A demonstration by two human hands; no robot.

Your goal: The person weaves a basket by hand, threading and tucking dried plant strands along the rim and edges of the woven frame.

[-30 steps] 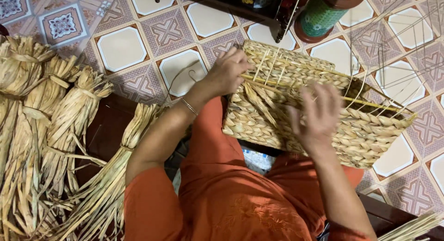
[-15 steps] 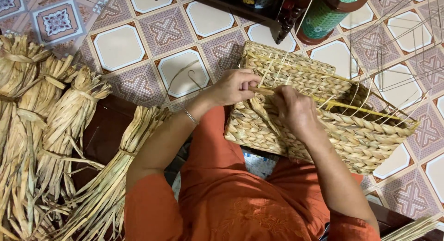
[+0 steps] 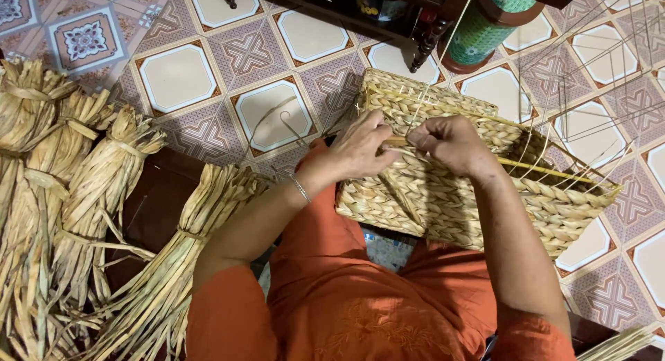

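A rectangular woven straw basket (image 3: 443,202) rests on my lap, over orange trousers, its opening turned to the right. My left hand (image 3: 360,150) lies on its near rim and pinches a straw strand (image 3: 398,141). Close beside it, my right hand (image 3: 454,143) pinches the same strand at the rim. A thin metal bracelet (image 3: 300,188) circles my left wrist. Thin wire uprights and a yellow rod (image 3: 540,170) stick out of the basket's open side.
Tied bundles of dried straw (image 3: 83,195) lie at the left, one bundle (image 3: 187,264) right beside my left arm. A green patterned cylinder (image 3: 485,29) and dark furniture legs (image 3: 426,42) stand at the top. A wire frame (image 3: 603,49) sits on the tiled floor at the right.
My right hand has moved from the basket's middle up to the rim, beside my left hand. Both hands now pinch a strand together. The view has shifted slightly.
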